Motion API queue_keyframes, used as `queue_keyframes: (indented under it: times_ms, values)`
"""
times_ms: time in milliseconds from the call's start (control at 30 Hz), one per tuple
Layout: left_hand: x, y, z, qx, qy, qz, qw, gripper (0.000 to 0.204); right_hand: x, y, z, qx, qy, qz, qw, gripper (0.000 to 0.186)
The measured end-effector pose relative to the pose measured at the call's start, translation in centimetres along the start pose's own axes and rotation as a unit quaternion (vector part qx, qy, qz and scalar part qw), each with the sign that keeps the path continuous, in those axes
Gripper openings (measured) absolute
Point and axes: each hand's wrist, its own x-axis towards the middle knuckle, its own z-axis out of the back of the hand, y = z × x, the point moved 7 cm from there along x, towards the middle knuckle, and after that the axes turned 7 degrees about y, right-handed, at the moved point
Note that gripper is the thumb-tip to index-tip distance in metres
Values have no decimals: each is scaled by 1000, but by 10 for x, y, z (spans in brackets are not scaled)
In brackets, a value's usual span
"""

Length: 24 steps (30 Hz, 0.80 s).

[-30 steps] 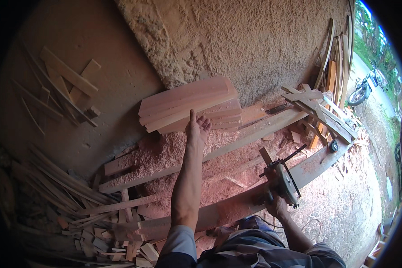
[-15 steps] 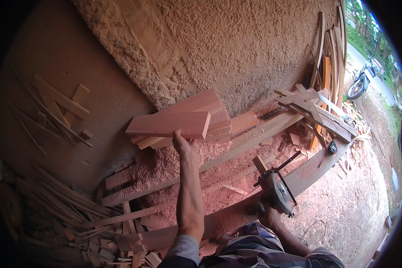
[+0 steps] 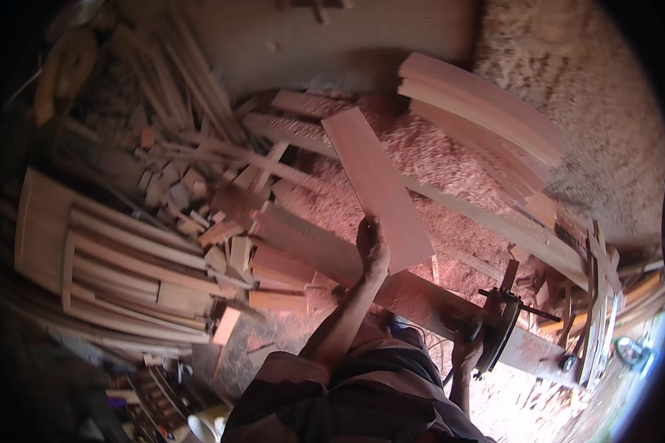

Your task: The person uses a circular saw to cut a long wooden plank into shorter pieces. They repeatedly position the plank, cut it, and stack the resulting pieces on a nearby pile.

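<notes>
A long plank [image 3: 310, 240] runs across, with pink sawdust [image 3: 421, 155] beyond it. There lies also a stack of boards [image 3: 480, 103]. One reddish board [image 3: 380, 188] slants over the sawdust, apart from this stack. The dark power tool [image 3: 502, 328] is at the plank's right part. The left hand [image 3: 374, 251] is closed on the board's near edge; the right hand [image 3: 465, 353] is wrapped round the tool's handle.
</notes>
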Motion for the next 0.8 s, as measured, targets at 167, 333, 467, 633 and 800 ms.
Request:
queue_keyframes:
  times_ms: [167,333,467,633,800]
  values:
    - [-64,114,90,78,-98,94,988,64,5,-3,2,0,-14,16,1000,71]
    - [-93,185,139,127,-123,176,968,64,4,-3,2,8,-26,51,998,70]
    - [-91,164,133,436,-182,235,850,88,2,-1,3,23,-22,20,999,66]
    - [-55,156,98,453,-73,363,811,133,2,5,4,12,-21,4,1000,64]
    - [-44,156,115,181,-50,245,951,115,3,1,4,17,-29,33,999,68]
